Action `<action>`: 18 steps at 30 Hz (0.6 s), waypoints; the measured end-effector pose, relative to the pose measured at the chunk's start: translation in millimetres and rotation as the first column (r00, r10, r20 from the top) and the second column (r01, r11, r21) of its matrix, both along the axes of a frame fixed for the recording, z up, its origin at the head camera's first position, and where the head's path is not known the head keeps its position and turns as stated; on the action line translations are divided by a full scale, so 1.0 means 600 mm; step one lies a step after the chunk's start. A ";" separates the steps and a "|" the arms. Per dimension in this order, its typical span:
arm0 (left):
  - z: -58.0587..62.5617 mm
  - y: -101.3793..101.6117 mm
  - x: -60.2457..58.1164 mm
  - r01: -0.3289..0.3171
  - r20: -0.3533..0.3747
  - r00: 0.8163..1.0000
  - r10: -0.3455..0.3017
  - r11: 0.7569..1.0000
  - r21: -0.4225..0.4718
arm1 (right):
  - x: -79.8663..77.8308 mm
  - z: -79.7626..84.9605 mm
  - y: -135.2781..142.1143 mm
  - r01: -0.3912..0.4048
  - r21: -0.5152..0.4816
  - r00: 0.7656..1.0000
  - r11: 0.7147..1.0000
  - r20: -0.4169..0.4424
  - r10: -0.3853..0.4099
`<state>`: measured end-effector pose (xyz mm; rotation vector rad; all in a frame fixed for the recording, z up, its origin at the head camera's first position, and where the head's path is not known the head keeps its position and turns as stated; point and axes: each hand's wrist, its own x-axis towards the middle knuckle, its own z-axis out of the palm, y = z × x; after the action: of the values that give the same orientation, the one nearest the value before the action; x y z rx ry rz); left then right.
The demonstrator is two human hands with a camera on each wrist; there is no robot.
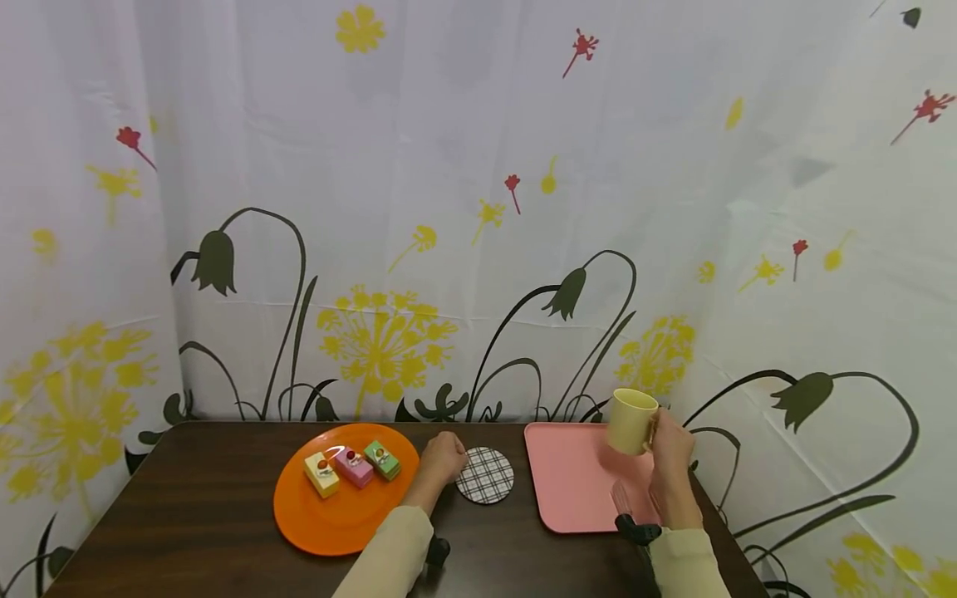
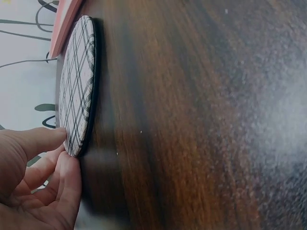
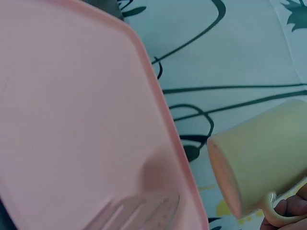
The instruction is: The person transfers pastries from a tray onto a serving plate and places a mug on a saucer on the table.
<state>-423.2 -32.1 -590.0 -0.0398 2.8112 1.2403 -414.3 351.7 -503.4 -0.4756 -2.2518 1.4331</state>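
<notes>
My left hand point(image 1: 446, 456) is at the near-left edge of a round coaster point(image 1: 486, 476) with a black-and-white plaid top. In the left wrist view, the thumb point(image 2: 45, 139) and fingertips pinch that coaster's rim close to the tabletop. On the right, my right hand point(image 1: 672, 448) grips a pale yellow mug point(image 1: 630, 423) by its handle point(image 3: 276, 218). The mug is upright, raised over the far right part of a pink rectangular tray point(image 1: 561, 482). A see-through pronged piece, like a fork point(image 1: 620, 498), shows over the tray below the mug.
An orange oval plate point(image 1: 314, 527) lies left of my left hand, bearing small toy cakes: yellow point(image 1: 321, 475), pink point(image 1: 354, 468) and green point(image 1: 382, 459). Everything is on a dark wooden table point(image 1: 187, 498), with a flower-print curtain point(image 1: 449, 208) behind it.
</notes>
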 end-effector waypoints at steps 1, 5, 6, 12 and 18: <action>0.007 0.001 0.005 -0.001 -0.006 1.000 0.001 1.000 0.000 | -0.001 0.002 -0.007 0.002 -0.061 1.000 0.998 -0.008 -0.003; 0.023 0.001 0.015 -0.020 0.002 1.000 0.020 1.000 0.000 | -0.004 0.013 -0.039 0.050 -0.416 0.996 0.908 -0.051 -0.078; 0.009 -0.001 0.005 -0.020 -0.012 1.000 0.020 1.000 0.001 | -0.004 0.017 -0.046 0.043 -0.426 0.996 0.904 -0.056 -0.074; 0.003 -0.005 -0.002 -0.045 -0.029 0.999 0.045 0.999 0.007 | -0.009 0.025 -0.081 -0.032 -0.441 0.997 0.897 -0.075 -0.001; 0.041 0.007 0.035 -0.044 -0.002 0.999 0.044 0.999 0.009 | 0.002 0.018 -0.114 -0.121 -0.487 0.991 0.865 -0.103 0.081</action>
<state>-402.2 -28.1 -565.7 -0.1011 2.8214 1.2621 -413.3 283.1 -492.7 -0.4463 -1.8545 2.0567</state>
